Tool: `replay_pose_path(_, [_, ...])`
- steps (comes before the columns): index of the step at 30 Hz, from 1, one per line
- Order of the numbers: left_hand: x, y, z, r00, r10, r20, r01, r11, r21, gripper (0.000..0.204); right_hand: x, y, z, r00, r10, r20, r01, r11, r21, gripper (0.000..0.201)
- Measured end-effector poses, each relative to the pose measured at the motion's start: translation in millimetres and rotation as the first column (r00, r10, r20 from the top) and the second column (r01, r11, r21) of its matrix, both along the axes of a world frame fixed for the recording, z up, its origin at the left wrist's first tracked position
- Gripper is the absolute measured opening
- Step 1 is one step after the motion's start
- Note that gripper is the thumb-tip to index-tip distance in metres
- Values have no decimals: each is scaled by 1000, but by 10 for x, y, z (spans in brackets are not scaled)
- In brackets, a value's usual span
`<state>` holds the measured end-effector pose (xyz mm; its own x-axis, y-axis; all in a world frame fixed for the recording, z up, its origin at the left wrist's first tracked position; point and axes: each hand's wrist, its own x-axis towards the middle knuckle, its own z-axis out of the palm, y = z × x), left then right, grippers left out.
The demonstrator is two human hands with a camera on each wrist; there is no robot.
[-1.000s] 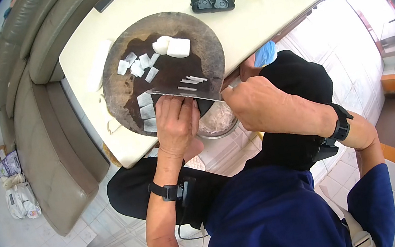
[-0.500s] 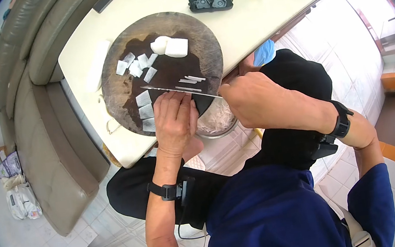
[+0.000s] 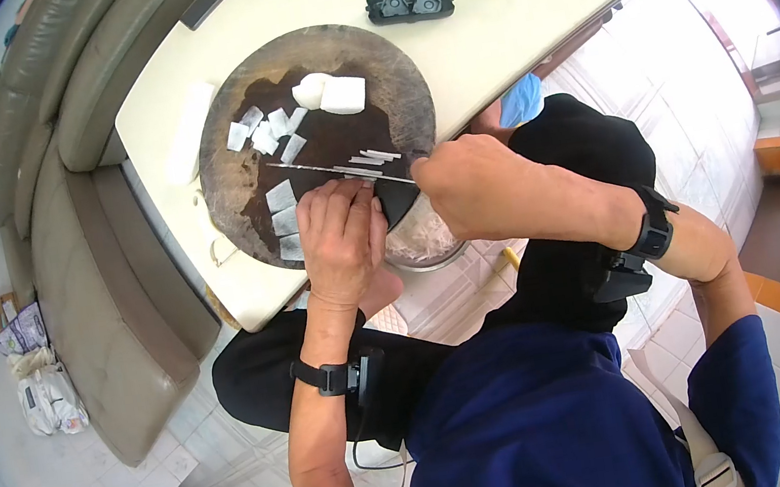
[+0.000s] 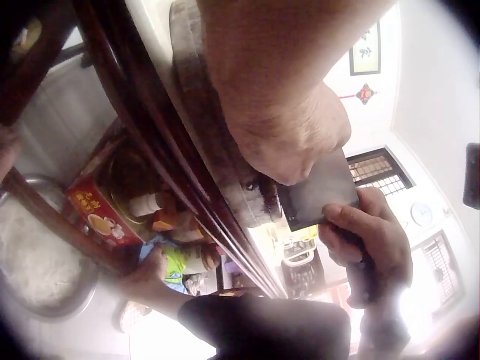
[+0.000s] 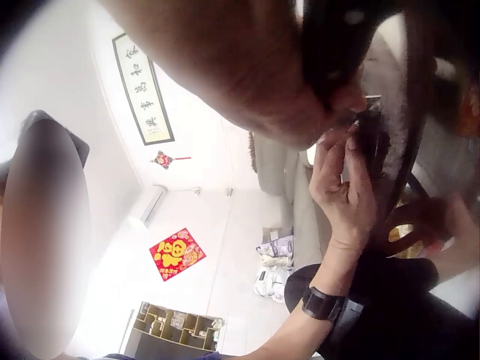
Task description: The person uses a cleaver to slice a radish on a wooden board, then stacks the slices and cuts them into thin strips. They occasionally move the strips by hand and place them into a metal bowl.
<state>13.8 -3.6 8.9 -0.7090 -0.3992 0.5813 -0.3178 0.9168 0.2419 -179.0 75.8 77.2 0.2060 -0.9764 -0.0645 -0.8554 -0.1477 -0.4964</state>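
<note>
Cutting looks partway; strips and a knife lie toward the right edge of the round board; slices at its near-left edge and a white block remain unshredded; right hand grips the knife; left hand presses beside it, pinch unclear; one second earlier, the blade's broad face shows.

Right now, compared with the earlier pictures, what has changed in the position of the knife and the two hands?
The knife and the right hand moved away from the body and a little to the left. In the head view, the blade now shows almost edge-on. Nothing was let go: the right hand still grips the knife. The left hand and white block stayed about the same.
</note>
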Motion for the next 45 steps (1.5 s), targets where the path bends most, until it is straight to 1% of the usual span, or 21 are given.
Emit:
replay_pose_path(4, [-13, 18, 11, 1000, 17, -9, -17, 1000, 9, 20, -85, 72, 71, 999, -31, 13, 31, 999, 38, 7])
replay_pose_path(6, [-5, 23, 10, 1000, 28, -1, -28, 999, 17, 20, -110, 94, 101, 1000, 15, 17, -16, 999, 51, 7])
replay_pose_path(10, [-5, 24, 9, 1000, 28, -9, -28, 999, 28, 21, -167, 107, 115, 999, 38, 26, -40, 994, 102, 7])
replay_pose_path(12, [-11, 23, 2, 999, 32, -6, -32, 999, 24, 20, -205, 106, 84, 996, 61, 63, -63, 998, 26, 8])
replay_pose_path(16, [-7, 29, -12, 999, 33, -10, -32, 999, 37, 21, -155, 39, 98, 997, 66, 41, -69, 995, 70, 8])
replay_pose_path(18, [25, 33, -22, 999, 37, -1, -37, 997, 63, 21, -33, 18, 74, 995, 98, -13, -98, 995, -24, 9])
replay_pose_path(19, [40, 31, -29, 999, 38, 1, -38, 998, 59, 21, 12, 4, 54, 995, 98, -12, -99, 995, -27, 9])
replay_pose_path(21, [63, 29, -33, 1000, 6, -30, -3, 994, 110, 21, 78, -7, 14, 997, 81, 7, -80, 994, -69, 9])
replay_pose_path(22, [61, 25, -20, 1000, 6, -31, -3, 994, 107, 21, 66, -10, 7, 997, 81, 5, -80, 994, -71, 9])
replay_pose_path(24, [67, 28, 10, 998, -35, -43, 39, 994, 102, 20, 24, -9, -6, 999, 12, -43, -10, 999, 37, 8])
replay_pose_path(28, [74, 41, -22, 998, -37, -58, 42, 995, 93, 19, -39, 134, 31, 998, 11, -68, -9, 999, 38, 8])
replay_pose_path(30, [102, 47, -43, 1000, -10, -12, 10, 998, 65, 20, -34, 223, 32, 997, 71, 0, -70, 993, -90, 9])
replay_pose_path(31, [103, 48, -44, 1000, -7, -12, 8, 998, 64, 20, -24, 232, 49, 997, 73, 0, -73, 993, -90, 9])
replay_pose_path(33, [107, 47, -50, 1000, -12, -25, 14, 998, 68, 20, -7, 231, 82, 996, 60, -68, -60, 998, 1, 7])
replay_pose_path(34, [108, 45, -50, 1000, -12, -24, 14, 998, 69, 20, -7, 227, 71, 996, 60, -67, -60, 998, 2, 7])
replay_pose_path(36, [103, 49, -45, 1000, -7, -6, 7, 997, 78, 19, -4, 223, 37, 995, 95, -35, -98, 992, -83, 11])
replay_pose_path(40, [106, 57, -30, 1000, 0, 6, -1, 994, 111, 18, 132, 121, -2, 992, 112, -59, -117, 990, -75, 10])
replay_pose_path(42, [99, 56, -10, 1000, -11, -25, 12, 1000, 28, 18, 166, 69, -36, 998, 58, 5, -56, 988, -144, 10])
replay_pose_path(43, [105, 60, -17, 1000, -8, -26, 8, 1000, 24, 18, 169, 70, -34, 998, 61, 4, -60, 987, -148, 10])
replay_pose_path(45, [105, 69, -49, 999, 3, -46, -1, 999, 39, 18, 139, 99, -32, 999, 40, -24, -41, 996, -76, 11])
